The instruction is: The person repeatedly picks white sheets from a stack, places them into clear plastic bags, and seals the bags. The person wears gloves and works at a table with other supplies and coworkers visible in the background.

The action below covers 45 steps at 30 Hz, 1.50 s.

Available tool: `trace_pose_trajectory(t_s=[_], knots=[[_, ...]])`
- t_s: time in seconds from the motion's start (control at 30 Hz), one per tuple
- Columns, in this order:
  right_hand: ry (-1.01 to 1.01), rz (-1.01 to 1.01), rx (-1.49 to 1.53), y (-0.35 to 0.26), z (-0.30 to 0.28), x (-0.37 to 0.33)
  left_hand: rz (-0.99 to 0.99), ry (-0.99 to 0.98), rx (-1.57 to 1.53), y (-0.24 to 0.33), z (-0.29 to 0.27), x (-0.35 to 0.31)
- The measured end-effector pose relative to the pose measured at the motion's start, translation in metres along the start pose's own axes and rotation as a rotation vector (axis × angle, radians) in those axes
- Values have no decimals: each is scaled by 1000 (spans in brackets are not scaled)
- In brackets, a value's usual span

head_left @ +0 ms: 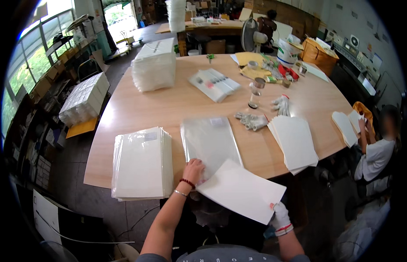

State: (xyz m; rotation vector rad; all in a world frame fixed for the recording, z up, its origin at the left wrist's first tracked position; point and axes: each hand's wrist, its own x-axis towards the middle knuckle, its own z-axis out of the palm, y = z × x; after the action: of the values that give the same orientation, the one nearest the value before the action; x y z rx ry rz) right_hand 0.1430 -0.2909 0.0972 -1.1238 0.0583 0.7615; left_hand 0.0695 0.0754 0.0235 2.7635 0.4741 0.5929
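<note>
Left hand touches a clear flat plastic bag on the tan wooden surface, grip hard to tell; white-gloved right hand pinches a white rectangular sheet overlapping the bag.

1. Grey shirt, 6 o'clock; pale letters across it; short sleeves at about 7 and 5 o'clock, same grey;
2. Left hand ungloved; wrist, between 6 and 7 o'clock: dark red bead bracelet; thin silvery bangle elbow-side of it;
3. Right hand, between 4 and 5 o'clock: white glove; red trim at cuff.
</note>
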Motion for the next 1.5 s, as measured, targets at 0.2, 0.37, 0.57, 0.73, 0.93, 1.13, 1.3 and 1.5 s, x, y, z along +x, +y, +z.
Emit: trace_pose_trajectory(t_s=[0.2, 0.37, 0.57, 0.73, 0.93, 1.13, 1.3, 1.5], knots=[[216, 121, 201, 40, -12, 2, -677, 22, -241, 27, -46, 4], [199, -45, 46, 37, 18, -9, -524, 3, -444, 18, -36, -9], [203, -26, 80, 35, 41, -19, -313, 309, -37, 54, -31, -20], [220, 154, 217, 43, 39, -16, -608, 110, -492, 77, -10, -28], [204, 144, 188, 46, 33, -14, -524, 269, -734, 85, 7, -32], [175, 59, 55, 35, 54, -20, -573, 417, -1412, 115, 38, -46], [106, 172, -33, 36, 50, -19, -353, -103, -1201, 95, 147, -63], [-19, 182, 118, 81, 59, 39, -629, 6, -1316, 134, 170, -138]])
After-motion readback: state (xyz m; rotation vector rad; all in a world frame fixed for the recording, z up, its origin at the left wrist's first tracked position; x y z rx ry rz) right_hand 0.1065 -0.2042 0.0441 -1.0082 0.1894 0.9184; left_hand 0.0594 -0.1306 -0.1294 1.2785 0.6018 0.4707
